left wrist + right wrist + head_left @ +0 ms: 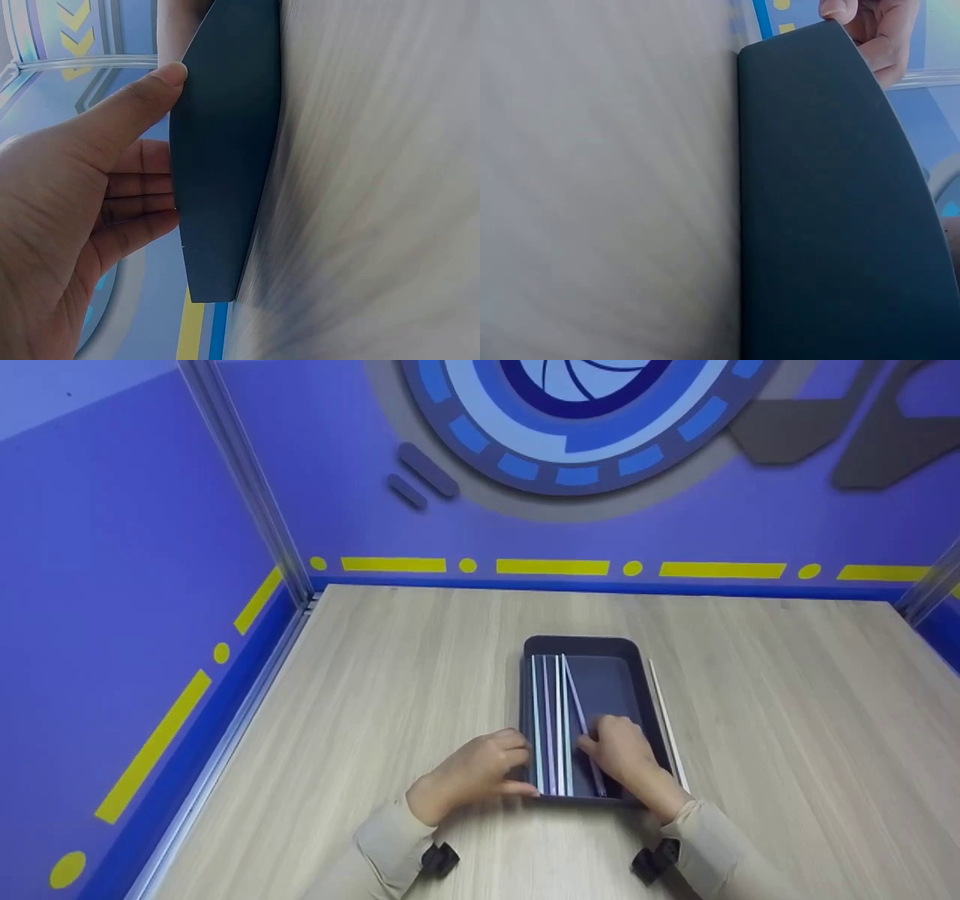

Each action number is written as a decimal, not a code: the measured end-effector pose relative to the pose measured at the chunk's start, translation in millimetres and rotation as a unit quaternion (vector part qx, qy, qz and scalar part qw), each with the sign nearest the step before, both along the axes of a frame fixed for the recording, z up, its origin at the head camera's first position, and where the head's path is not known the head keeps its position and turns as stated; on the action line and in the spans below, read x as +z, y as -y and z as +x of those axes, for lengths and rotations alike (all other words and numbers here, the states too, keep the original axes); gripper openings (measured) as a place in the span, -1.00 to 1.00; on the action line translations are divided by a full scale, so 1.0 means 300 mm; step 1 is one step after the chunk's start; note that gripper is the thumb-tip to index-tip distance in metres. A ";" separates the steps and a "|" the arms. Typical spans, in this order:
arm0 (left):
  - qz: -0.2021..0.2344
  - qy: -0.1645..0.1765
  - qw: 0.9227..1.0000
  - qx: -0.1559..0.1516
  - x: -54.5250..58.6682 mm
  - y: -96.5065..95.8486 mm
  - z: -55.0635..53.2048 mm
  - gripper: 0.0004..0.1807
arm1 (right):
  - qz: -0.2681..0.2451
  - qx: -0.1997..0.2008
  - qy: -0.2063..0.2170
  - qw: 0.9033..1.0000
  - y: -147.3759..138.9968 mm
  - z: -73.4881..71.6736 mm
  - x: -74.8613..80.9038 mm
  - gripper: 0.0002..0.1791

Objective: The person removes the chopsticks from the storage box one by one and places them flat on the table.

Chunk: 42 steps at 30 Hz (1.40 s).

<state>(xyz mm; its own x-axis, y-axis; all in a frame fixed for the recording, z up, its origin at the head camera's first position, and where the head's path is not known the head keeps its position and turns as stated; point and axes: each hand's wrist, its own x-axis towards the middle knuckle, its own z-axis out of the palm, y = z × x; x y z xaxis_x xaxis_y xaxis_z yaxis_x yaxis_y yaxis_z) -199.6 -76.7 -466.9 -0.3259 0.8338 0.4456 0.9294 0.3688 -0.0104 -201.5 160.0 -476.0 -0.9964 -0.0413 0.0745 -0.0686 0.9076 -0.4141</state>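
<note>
A purple stick [575, 697] lies slanted inside the dark tray [611, 682], a little right of the frame's centre, its upper end meeting the top of the row and its lower end leaning away to the right. I pinch it between the thumb and bent fingers of my right hand [626, 750], though my fingertips are partly hidden. Just left of it, four sticks [535, 720] in pale teal, lilac and white lie side by side, nearly parallel, along the left part of the tray. My left hand [480, 769] holds the tray's lower left corner, the thumb stretched out onto the near rim and the fingers bent together against the left side; the left wrist view hides their tips behind the edge. Just outside the tray's right side, a white stick [667, 720] lies on the wooden table [420, 660]. Toward the bottom of the frame are my beige sleeves [390, 847], with a small black device [440, 859] at each wrist. Across the top, a blue wall [337, 510] carries yellow dashes [553, 567] and a large round emblem [577, 476].
</note>
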 end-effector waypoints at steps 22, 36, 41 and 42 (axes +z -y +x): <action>0.004 0.006 1.000 0.001 0.000 -0.002 0.001 -0.59 | 0.001 -0.016 -0.031 0.999 -0.060 0.006 0.024 -0.74; 0.007 0.006 1.000 0.003 -0.005 0.001 0.002 -0.59 | -0.017 -0.014 -0.033 0.999 -0.106 0.009 0.057 -0.77; 0.008 0.007 1.000 0.001 -0.001 0.001 0.002 -0.59 | -0.024 -0.018 -0.031 0.999 -0.127 0.011 0.073 -0.77; 0.009 0.008 1.000 0.000 -0.001 0.001 0.002 -0.59 | -0.025 -0.020 -0.030 0.999 -0.132 0.012 0.076 -0.77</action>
